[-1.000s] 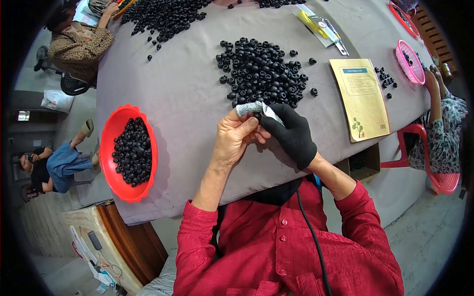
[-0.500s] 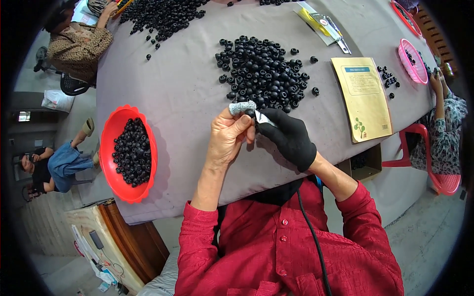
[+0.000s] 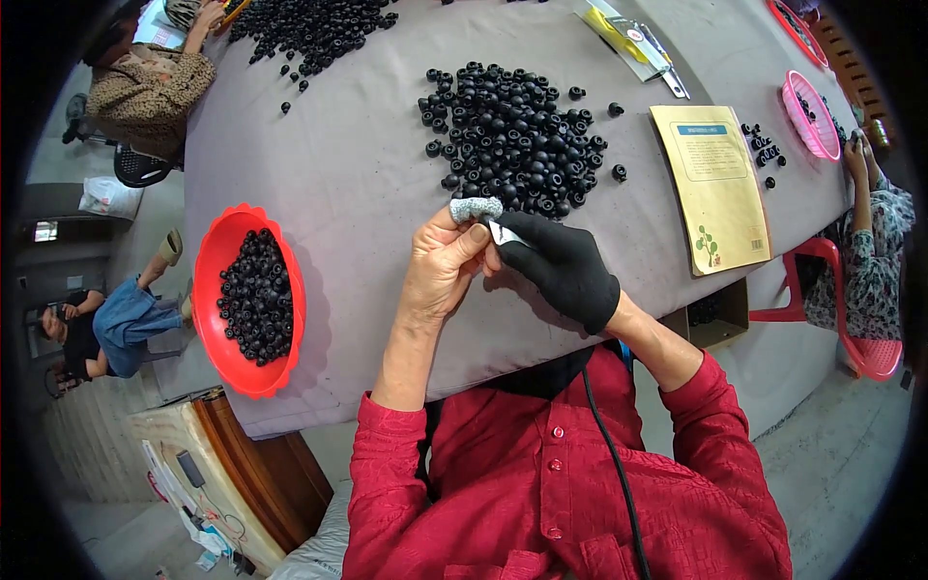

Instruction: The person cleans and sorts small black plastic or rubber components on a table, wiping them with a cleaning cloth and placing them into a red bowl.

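Note:
My left hand [image 3: 447,259] is bare except for a grey knitted cover [image 3: 476,209] on its index finger. Its thumb and fingers are closed in a pinch around a small black part, which is mostly hidden now. Against those fingertips, my right hand [image 3: 565,271] in a black glove is closed on a small pale blade [image 3: 505,234] that catches the light. Just beyond both hands lies a pile of small round black parts [image 3: 517,135], many with a hole in one end.
A red scalloped bowl [image 3: 205,314] of black parts stands at left. To the right lie a yellow booklet [image 3: 710,193], a packaged cutter [image 3: 643,43] and a pink basket [image 3: 814,130]. Another heap of parts [image 3: 309,34] is at the far left. Other people sit at both sides.
The pale blade has turned and shifted slightly left, toward my left fingertips. The black part between my fingers shows less than before. The view has shifted a little.

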Demonstrator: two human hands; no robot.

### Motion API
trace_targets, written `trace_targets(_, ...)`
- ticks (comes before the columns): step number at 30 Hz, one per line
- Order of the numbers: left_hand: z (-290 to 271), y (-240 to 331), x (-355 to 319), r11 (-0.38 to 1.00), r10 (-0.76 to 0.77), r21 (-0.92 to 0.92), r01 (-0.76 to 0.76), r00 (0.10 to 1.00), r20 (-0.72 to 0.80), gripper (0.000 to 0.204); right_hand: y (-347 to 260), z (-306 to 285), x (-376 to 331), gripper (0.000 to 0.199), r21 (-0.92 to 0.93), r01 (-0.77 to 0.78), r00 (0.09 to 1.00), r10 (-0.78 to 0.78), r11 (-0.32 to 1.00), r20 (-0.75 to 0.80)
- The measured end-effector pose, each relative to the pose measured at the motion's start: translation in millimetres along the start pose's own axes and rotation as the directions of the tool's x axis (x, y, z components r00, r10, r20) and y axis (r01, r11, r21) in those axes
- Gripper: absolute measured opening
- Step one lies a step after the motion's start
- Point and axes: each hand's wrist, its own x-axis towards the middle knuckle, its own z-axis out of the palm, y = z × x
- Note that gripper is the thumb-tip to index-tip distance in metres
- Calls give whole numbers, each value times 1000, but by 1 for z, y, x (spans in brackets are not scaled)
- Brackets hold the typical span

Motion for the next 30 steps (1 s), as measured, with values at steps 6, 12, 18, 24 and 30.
trace_targets(6, -2, 0, 0, 1000, -1, 4, 0, 1000, 15, 17, -3, 3, -1, 18, -35, 40, 998, -42, 999, -45)
trace_targets(12, -2, -2, 0, 1000, 4, -4, -4, 1000, 7, 17, -1, 0, 0, 24, -87, 46, 999, -48, 995, -24)
trace_targets(18, -4, -3, 1, 1000, 9, -9, -9, 1000, 16, 16, 1, 1, 0, 25, -113, 72, 996, -77, 991, -45)
trace_targets(24, -2, -3, 0, 999, 23, -31, -23, 1000, 6, 16, 1, 2, 0, 30, -141, 25, 998, -32, 990, -45)
trace_targets(30, -1, -1, 0, 1000, 13, -5, -13, 1000, 10, 16, 4, 2, 0, 31, -151, 33, 998, -40, 988, -49)
